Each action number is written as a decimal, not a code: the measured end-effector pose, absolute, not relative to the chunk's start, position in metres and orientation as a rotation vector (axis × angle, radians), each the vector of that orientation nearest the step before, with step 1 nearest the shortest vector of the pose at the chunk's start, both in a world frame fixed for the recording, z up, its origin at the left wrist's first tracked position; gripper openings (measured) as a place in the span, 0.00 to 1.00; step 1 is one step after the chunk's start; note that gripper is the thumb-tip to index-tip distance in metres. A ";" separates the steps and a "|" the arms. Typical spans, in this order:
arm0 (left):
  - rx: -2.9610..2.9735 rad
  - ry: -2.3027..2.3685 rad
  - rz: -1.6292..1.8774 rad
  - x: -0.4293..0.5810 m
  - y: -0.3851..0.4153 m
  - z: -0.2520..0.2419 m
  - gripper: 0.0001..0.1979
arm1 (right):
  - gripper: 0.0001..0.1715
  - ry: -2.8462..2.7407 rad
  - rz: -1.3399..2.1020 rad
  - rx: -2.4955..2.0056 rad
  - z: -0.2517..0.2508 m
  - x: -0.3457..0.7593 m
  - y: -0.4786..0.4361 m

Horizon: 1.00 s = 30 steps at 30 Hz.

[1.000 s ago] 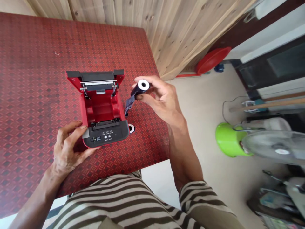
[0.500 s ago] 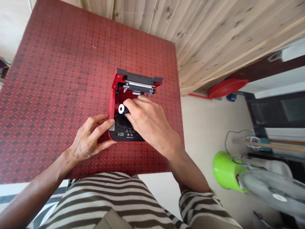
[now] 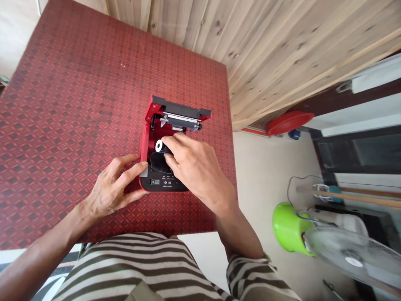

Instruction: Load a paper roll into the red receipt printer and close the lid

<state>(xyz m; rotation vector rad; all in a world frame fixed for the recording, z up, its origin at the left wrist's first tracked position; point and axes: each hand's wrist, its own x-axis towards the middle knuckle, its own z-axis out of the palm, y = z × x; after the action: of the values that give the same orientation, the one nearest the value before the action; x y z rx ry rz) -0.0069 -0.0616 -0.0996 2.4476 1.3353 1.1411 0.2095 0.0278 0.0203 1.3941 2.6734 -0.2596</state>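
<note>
Our right hand (image 3: 197,167) pinches a dark roll (image 3: 159,145) between the thumb and the curled fingers, its back turned up towards us and covering much of what lies beneath. We see the white, ring-like end of that roll facing left, inside the red compartment of a red printer (image 3: 144,144). From the roll a dark flap (image 3: 161,162) hangs towards us and reaches the black control panel (image 3: 164,184) (the markings there are too small for us to read). Whether the roll touches the compartment floor, we cannot tell.

Our left hand (image 3: 112,184) grips the printer's near left corner with its fingers spread apart: one fingertip on top of the corner, another against the side wall, the thumb at the front edge. Behind the compartment stands the raised lid (image 3: 180,109), a roller along its inner side.

We have the printer on a red patterned table (image 3: 78,104), near its right edge. Beyond runs a wooden panel (image 3: 203,33); on the floor to our right sits a green bucket (image 3: 288,228), just beside a fan (image 3: 351,255).
</note>
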 end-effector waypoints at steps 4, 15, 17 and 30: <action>2.454 1.334 1.138 -0.007 -0.061 -0.099 0.37 | 0.18 2.627 -0.320 1.297 0.016 0.204 0.039; 2.474 1.327 1.117 -0.007 -0.061 -0.097 0.39 | 0.16 2.604 -0.563 1.282 0.011 0.203 0.047; 2.467 1.320 1.127 -0.008 -0.060 -0.096 0.38 | 0.18 2.753 -0.679 1.303 0.013 0.217 0.042; 2.272 1.332 1.137 -0.021 -0.053 -0.069 0.41 | 0.09 3.316 -0.984 1.202 -0.010 0.251 0.016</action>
<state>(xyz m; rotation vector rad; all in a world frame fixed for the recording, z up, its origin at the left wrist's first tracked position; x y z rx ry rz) -0.0210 -0.0526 -0.0692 2.2725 1.3324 1.1373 0.2508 0.0155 -0.0101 1.2022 3.3157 -0.9844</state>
